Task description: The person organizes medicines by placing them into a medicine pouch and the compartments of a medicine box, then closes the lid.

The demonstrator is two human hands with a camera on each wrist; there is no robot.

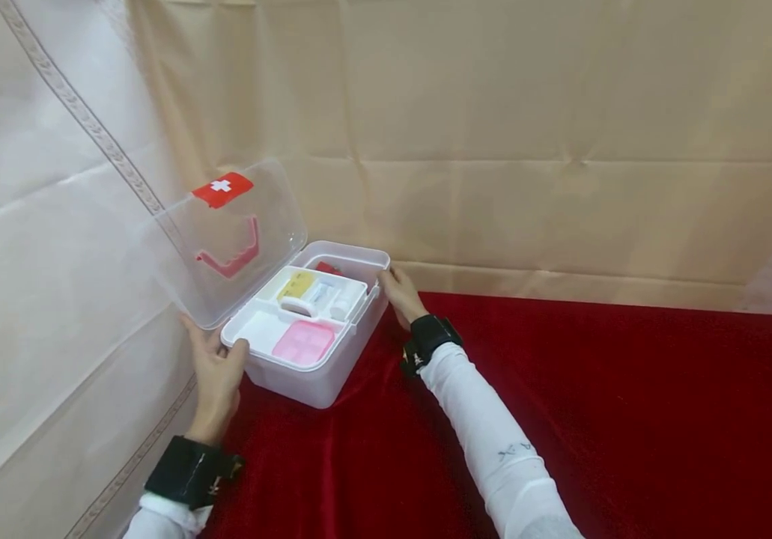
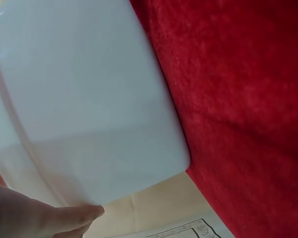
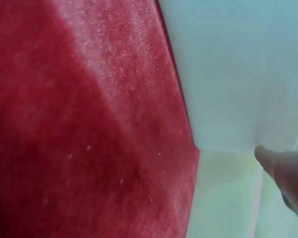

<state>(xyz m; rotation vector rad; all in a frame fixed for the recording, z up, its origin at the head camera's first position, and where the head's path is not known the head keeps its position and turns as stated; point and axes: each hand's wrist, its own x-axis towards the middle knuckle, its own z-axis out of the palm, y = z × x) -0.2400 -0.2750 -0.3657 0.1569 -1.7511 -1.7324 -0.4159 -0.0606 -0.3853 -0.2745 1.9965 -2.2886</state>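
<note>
A translucent white first-aid box [image 1: 298, 380] rests on the red cloth with its clear lid [image 1: 271, 217] raised at the left. My left hand [image 1: 216, 374] grips the near left corner, thumb at the rim; its fingers [image 2: 74, 218] bend round the corner in the left wrist view. At the far right corner, my right hand [image 1: 400, 296] holds the box by its side and rim, and a fingertip [image 3: 263, 153] meets the wall in the right wrist view. Inside, a white tray [image 1: 254, 329] carries a pink case [image 1: 305, 342], a yellow packet [image 1: 296, 284] and small white items.
Red velvet cloth [image 1: 594, 404] covers the table, stretching right. A beige curtain [image 1: 493, 187] hangs behind the box, and a white patterned curtain [image 1: 55, 299] stands close on the left. Something red [image 1: 328, 268] lies in the box behind the tray.
</note>
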